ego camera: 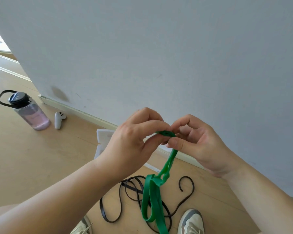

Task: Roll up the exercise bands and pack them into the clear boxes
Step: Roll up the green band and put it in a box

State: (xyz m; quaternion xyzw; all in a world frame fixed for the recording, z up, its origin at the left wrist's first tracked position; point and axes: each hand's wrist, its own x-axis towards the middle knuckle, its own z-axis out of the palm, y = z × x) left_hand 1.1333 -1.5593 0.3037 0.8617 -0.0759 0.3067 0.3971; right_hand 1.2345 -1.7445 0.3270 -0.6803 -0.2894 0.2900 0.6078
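A green exercise band hangs from both my hands down toward the floor, twisted partway and looping below. Its top end is wound into a small coil pinched between my fingertips. My left hand grips the coil from the left. My right hand pinches it from the right, thumb pressed on the band. A thin black band lies tangled on the wood floor beneath. A clear box sits on the floor by the wall, mostly hidden behind my left hand.
A grey wall fills the upper view, with a white baseboard. A pink water bottle with a black lid and a white controller stand at the left. My two sneakers are at the bottom.
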